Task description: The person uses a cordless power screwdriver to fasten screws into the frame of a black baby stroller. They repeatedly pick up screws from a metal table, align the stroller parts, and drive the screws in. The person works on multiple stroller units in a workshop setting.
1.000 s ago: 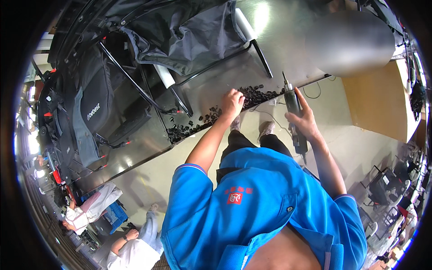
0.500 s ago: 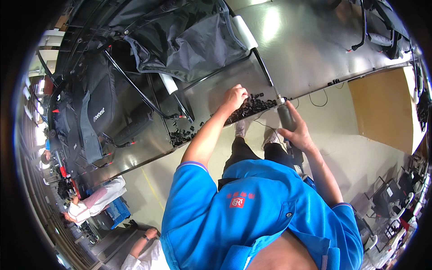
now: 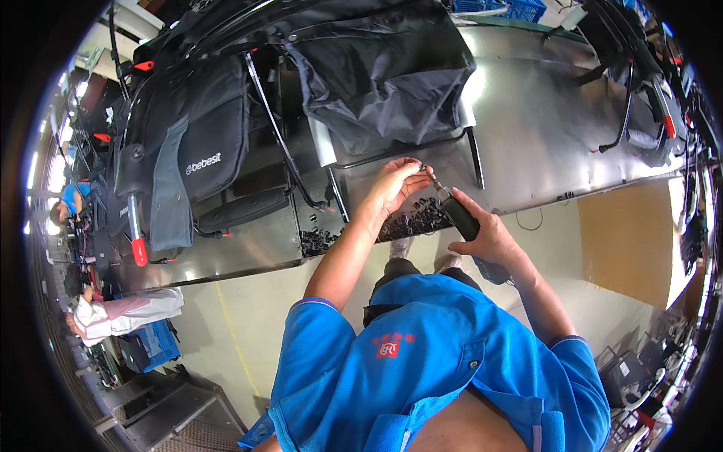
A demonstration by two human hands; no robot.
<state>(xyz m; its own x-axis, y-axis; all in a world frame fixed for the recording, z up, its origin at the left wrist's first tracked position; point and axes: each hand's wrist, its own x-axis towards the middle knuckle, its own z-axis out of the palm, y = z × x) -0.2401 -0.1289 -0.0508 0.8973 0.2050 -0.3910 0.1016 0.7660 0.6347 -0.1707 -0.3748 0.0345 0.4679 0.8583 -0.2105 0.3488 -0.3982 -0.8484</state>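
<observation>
My right hand (image 3: pixel 491 235) is wrapped round the dark grip of a power screwdriver (image 3: pixel 461 218), whose metal nose angles up and left. At the bit's tip, my left hand (image 3: pixel 398 185) pinches a small dark piece (image 3: pixel 424 169); it is mostly hidden by the fingers. Just below the left hand, a heap of small black plastic parts (image 3: pixel 413 224) lies along the near edge of the metal table (image 3: pixel 527 128). Beyond both hands stands a folded stroller frame with black fabric (image 3: pixel 376 83) and dark tubes (image 3: pixel 477 158).
More black parts (image 3: pixel 318 241) lie to the left. A stroller seat (image 3: pixel 203 135) with black padding rests on the table's left side, and another stroller (image 3: pixel 640 113) is at the far right. A cardboard sheet (image 3: pixel 625 241) stands beyond the near edge. A person in white (image 3: pixel 124 313) is at the left.
My left hand has risen from the heap with a small piece and met the screwdriver's tip. The screwdriver has tilted left. The view has shifted, showing more of the table's far side.
</observation>
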